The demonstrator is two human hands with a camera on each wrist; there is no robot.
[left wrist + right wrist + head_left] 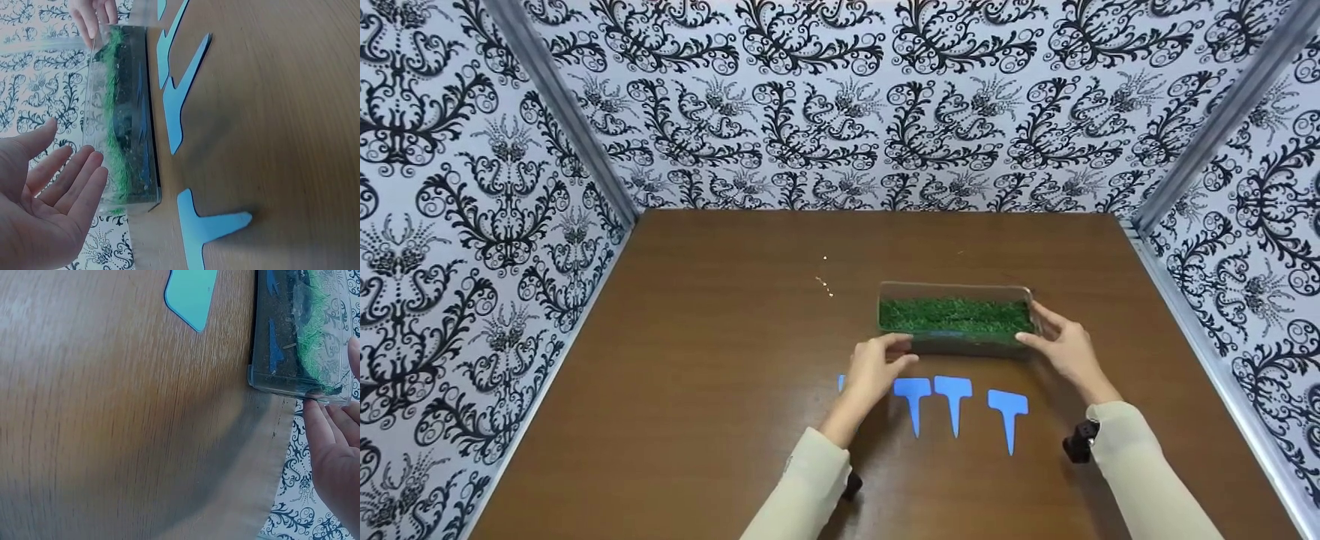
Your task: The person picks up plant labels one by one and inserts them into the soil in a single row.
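A clear rectangular container (956, 349) with green artificial grass (952, 315) inside stands on the table. My right hand (1069, 349) holds its right end, thumb at the front corner and fingers along the end wall. Near the front left corner is my left hand (876, 367); in the left wrist view its fingers are extended and nothing is in its grasp. Whether its fingertips touch the wall I cannot tell. Several blue T-shaped plant labels lie in front of the container, including a left one (913, 390), a middle one (954, 388) and a right one (1009, 405). Another is partly hidden by the left hand.
The brown wooden table (697, 337) has patterned walls (847, 105) at the back and both sides. Small bright specks (825, 285) show on the tabletop left of the container. Dark material and blue pieces (275, 351) show through the container's side.
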